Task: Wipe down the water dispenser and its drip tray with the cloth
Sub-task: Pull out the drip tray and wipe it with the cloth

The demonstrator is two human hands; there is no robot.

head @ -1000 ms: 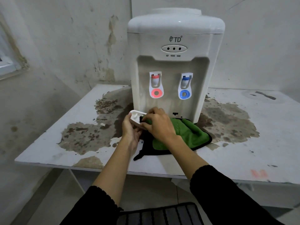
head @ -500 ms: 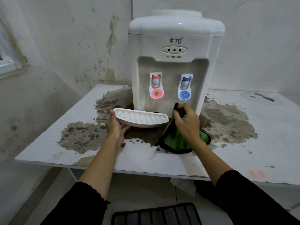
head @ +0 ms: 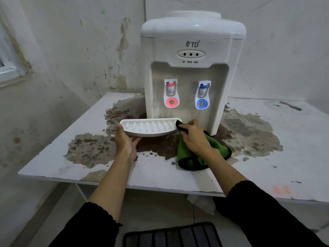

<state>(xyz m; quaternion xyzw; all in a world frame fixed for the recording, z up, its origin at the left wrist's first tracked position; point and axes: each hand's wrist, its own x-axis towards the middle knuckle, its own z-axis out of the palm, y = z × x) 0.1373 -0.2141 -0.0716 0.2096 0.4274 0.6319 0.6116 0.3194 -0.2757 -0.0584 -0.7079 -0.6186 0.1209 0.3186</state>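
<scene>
head view: left hand (head: 125, 143) grips ribbed white plastic drip tray (head: 151, 127), right hand (head: 195, 138) clutches soft green cloth (head: 185, 152).

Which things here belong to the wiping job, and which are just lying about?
Job: water dispenser, drip tray held by the left hand, green cloth gripped by the right hand.
Lying about: stained table, striped mat, window frame.
</scene>
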